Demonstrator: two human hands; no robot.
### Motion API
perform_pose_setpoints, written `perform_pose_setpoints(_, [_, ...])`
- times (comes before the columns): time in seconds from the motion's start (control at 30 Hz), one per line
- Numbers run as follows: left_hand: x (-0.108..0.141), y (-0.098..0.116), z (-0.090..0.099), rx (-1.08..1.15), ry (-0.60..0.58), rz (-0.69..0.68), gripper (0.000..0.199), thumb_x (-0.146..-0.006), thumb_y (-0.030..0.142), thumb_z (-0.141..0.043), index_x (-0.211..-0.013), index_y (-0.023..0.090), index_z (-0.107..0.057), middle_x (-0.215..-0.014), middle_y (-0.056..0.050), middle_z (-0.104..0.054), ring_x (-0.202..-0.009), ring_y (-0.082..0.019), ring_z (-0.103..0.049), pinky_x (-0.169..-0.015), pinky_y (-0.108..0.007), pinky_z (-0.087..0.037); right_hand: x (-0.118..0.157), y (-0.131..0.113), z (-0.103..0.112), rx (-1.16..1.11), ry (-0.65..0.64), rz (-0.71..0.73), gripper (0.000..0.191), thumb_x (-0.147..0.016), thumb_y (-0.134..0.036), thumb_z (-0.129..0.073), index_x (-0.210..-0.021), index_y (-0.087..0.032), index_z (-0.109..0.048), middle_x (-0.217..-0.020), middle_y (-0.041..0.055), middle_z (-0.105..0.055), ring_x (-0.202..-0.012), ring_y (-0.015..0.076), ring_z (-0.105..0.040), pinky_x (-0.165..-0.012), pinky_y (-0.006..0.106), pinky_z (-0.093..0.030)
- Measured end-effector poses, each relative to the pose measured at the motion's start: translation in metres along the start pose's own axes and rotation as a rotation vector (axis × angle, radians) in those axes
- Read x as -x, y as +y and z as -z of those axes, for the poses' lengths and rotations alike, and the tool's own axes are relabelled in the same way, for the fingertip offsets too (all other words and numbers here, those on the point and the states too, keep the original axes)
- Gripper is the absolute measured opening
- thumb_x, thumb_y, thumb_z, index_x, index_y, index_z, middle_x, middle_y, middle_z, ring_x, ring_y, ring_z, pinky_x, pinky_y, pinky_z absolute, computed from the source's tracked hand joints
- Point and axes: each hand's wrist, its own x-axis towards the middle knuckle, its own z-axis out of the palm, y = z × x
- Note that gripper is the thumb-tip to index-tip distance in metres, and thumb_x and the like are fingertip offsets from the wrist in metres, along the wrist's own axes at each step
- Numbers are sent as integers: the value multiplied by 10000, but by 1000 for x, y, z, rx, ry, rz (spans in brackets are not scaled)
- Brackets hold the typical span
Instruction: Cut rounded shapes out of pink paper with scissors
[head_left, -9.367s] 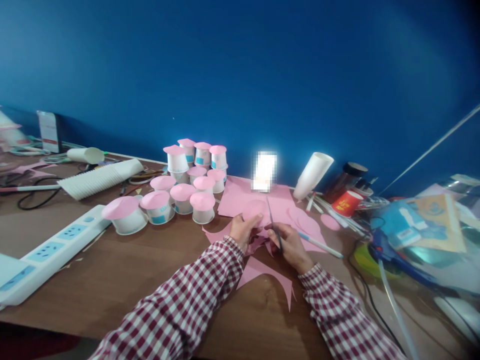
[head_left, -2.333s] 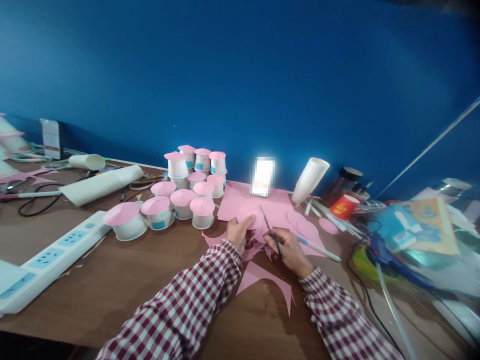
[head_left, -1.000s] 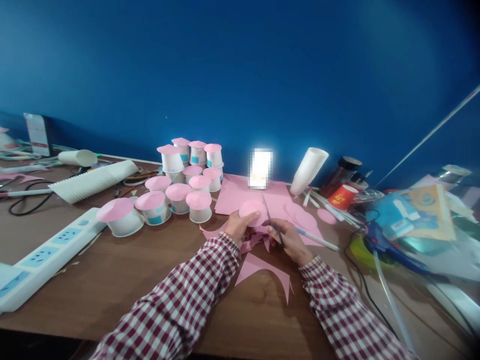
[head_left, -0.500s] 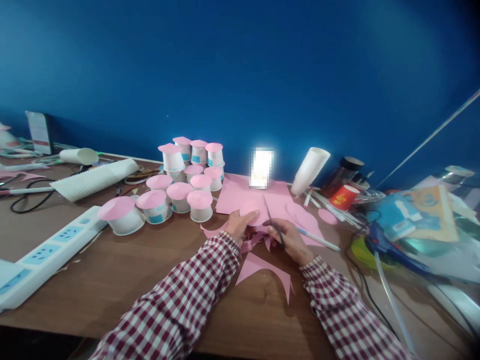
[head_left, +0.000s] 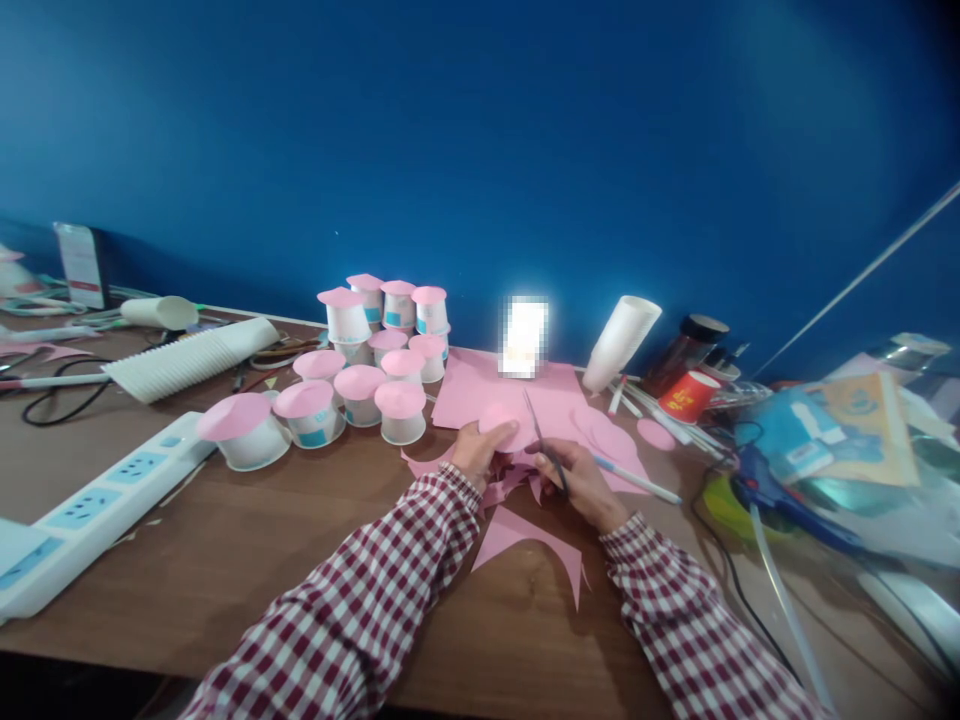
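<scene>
I could read no words: the yellow marks (head_left: 682,402) on the red cup (head_left: 691,392), toward three o'clock, were too blurred.

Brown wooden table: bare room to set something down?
Bare: table front-left, between white power strip and left maroon-checked sleeve; also between it and right sleeve, nearer than the pointed pink paper offcut. Crowded: among pink-topped white paper cups and right of the blue-white pen.
</scene>
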Motion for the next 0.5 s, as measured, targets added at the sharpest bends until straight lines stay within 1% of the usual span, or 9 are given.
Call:
perform_pose_setpoints(0.27, [-1, 0, 1, 12, -6, 19, 321, -613, 292, -791, -790, 87, -619, -472, 3, -540, -348, -86, -454, -330, -206, -383, -1, 2, 0, -14, -11, 15, 462, -736, -551, -654, -921, -129, -616, -520, -52, -496, -431, 98, -474, -420, 224, -410])
perform_pose_setpoints(0.5, [0, 1, -1, 24, 30, 22, 281, -617, 256, -785, -780, 88, -629, -515, -17, -570, -381, -99, -497, -345, -208, -414, 1, -1, 0, 5, -16, -2, 438, -748, -548, -641, -898, -137, -608, -476, -65, -486, -408, 107, -494, -413, 224, -412])
